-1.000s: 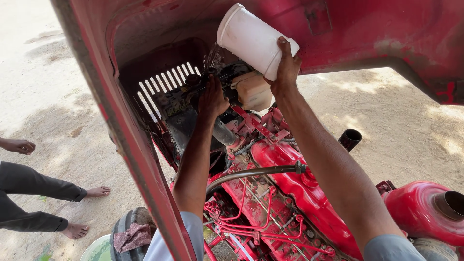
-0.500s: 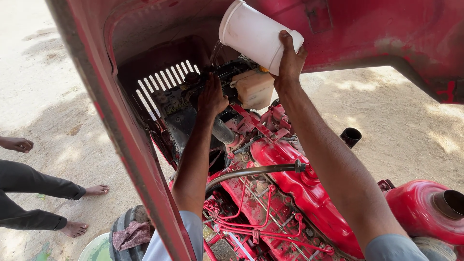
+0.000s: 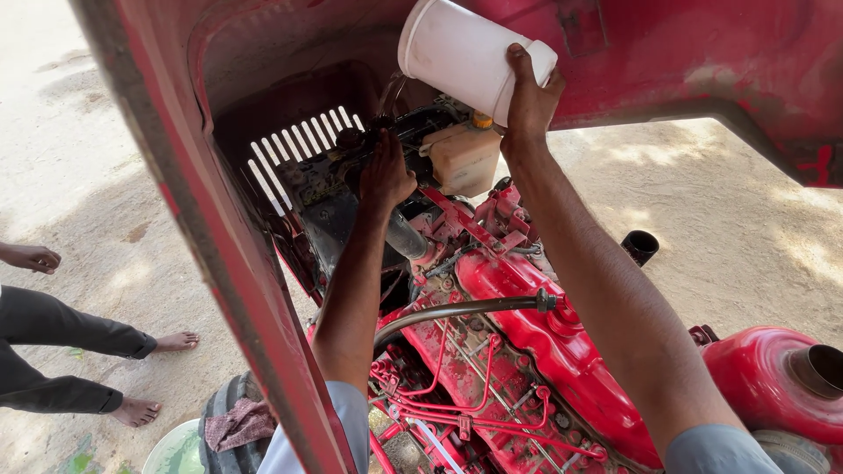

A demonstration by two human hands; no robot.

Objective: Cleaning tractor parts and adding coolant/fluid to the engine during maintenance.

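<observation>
My right hand (image 3: 529,101) grips a white plastic bucket (image 3: 465,54), tipped toward the left under the raised red hood (image 3: 667,53). A thin stream of liquid runs from its rim down toward the radiator top. My left hand (image 3: 384,171) rests on the dark radiator (image 3: 329,180) near its filler opening, fingers spread and holding nothing. Just right of that hand stands a pale coolant tank (image 3: 463,158). The red engine (image 3: 527,351) lies below both arms.
A black hose (image 3: 457,310) crosses the engine. A red cylinder (image 3: 773,377) sits at lower right. Another person in dark trousers (image 3: 53,351) crouches barefoot at the left on sandy ground. A tyre with a rag (image 3: 237,426) lies at the bottom.
My right hand has lifted and tipped the bucket further, and liquid now runs from its rim. My left hand stays on the radiator.
</observation>
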